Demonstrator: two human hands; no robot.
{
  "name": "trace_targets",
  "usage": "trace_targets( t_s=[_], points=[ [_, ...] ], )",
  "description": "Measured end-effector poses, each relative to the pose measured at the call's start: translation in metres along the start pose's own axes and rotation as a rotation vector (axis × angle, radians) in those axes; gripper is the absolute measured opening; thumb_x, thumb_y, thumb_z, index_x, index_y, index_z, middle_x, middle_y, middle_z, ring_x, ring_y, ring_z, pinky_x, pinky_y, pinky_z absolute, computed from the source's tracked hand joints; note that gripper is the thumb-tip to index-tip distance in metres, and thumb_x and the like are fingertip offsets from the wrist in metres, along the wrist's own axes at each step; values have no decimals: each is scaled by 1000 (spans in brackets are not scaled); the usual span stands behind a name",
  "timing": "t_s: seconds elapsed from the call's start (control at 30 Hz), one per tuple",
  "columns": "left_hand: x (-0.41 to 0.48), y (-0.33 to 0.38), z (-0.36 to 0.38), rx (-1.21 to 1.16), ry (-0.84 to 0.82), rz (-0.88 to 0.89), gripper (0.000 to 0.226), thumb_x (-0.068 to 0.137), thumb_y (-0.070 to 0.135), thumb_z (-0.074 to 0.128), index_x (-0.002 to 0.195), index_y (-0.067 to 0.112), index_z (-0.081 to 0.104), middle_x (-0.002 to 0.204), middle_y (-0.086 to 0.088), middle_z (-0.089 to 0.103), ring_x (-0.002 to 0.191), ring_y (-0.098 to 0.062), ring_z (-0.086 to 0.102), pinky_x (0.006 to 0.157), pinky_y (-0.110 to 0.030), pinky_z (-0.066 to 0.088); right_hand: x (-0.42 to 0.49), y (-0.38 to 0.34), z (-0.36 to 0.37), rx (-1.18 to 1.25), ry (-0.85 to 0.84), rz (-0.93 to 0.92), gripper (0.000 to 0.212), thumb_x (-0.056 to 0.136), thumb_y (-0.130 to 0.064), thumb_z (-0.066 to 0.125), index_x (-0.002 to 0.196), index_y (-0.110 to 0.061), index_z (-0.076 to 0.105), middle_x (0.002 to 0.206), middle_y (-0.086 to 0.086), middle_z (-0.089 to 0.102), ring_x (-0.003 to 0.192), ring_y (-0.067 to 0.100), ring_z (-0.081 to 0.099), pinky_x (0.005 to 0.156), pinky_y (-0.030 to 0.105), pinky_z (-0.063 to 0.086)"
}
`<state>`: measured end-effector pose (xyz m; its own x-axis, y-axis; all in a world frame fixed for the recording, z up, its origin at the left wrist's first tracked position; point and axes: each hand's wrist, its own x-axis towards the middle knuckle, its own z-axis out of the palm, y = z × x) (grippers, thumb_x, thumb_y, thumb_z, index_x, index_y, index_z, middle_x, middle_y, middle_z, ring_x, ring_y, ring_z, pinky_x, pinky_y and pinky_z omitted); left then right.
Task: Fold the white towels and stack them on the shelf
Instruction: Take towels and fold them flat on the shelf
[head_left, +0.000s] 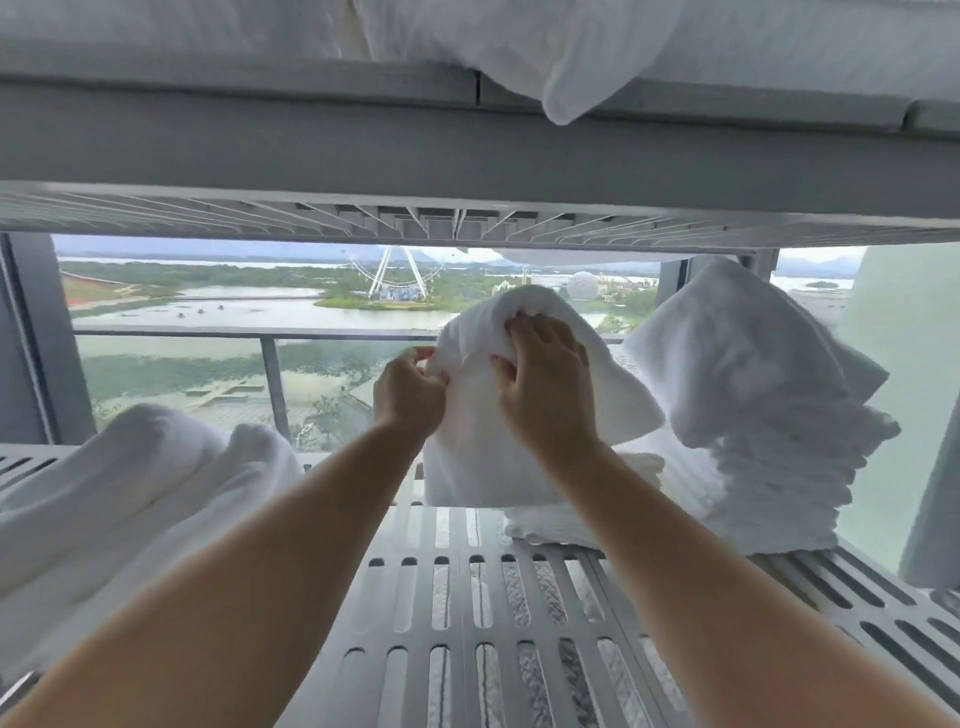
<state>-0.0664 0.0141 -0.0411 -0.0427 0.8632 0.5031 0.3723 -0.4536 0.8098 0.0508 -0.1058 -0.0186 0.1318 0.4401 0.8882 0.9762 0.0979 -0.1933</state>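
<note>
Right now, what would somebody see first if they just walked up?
The left hand and right hand grip a white towel, held up over the middle of the slatted shelf. To its right stands a tall stack of folded towels. Far behind, outside, a Ferris wheel shows.

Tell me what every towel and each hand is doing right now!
left hand: pinches the held towel's edge
right hand: grips the held towel's top
held towel: lifted upright over the shelf, partly folded
tall stack: folded, piled high, top rumpled
low folded towels: lying flat on the shelf
loose towels: unfolded, heaped at the left
upper towel: drooping over the upper shelf's edge
shelf: slatted, holding the towels
</note>
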Motion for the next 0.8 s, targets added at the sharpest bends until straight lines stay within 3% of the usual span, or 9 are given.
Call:
trace_targets(
  t_s=[0.17,0.3,0.43,0.5,0.57,0.67,0.8],
  points=[
    [-16,-3,-60,9,147,61,25,89,28,64,111,25,75,91,2,73,84,-21,67,72,-26,45,-3,-44,-9,53,-31,-82,42,90,-26,60,128,-8,60,129,10,63,128,31,50,112,45,36],
    [-30,-6,-106,95,171,59,23,88,31,60,103,29,77,81,12,66,79,-15,61,62,-20,38,-8,-80,-13,144,-62,-102,40,89,-27,60,124,-9,60,124,10,65,123,32,52,110,44,36],
    [-35,-16,-142,305,-18,75,25,86,35,57,74,21,75,66,8,66,67,-16,57,60,-26,40,-18,-110,-6,117,-104,-34,35,85,-36,54,109,-12,63,110,10,69,113,34,55,100,42,40],
    [-39,-23,-153,352,-143,44,33,85,33,58,57,16,57,54,2,49,58,-18,45,55,-28,35,-26,-119,-1,92,-137,60,38,85,-41,48,104,-12,63,108,9,69,108,33,56,95,41,41],
    [-44,-29,-160,369,-292,-8,29,87,34,61,62,21,56,59,0,46,60,-17,45,57,-27,38,-38,-122,5,57,-184,151,37,86,-42,48,103,-13,63,108,9,69,105,31,56,93,40,42],
    [-54,-38,-165,471,-479,-23,32,88,41,63,65,20,70,50,5,57,54,-19,59,60,-27,58,-62,-117,16,5,-323,244,32,90,-38,52,107,-13,65,113,10,68,109,32,57,94,39,44],
    [-67,-45,-164,507,-515,92,26,90,45,61,82,26,77,54,11,66,59,-7,66,68,-25,56,-88,-103,22,-59,-622,390,33,91,-32,49,114,-17,67,122,10,66,116,32,58,99,37,46]
  ],
)
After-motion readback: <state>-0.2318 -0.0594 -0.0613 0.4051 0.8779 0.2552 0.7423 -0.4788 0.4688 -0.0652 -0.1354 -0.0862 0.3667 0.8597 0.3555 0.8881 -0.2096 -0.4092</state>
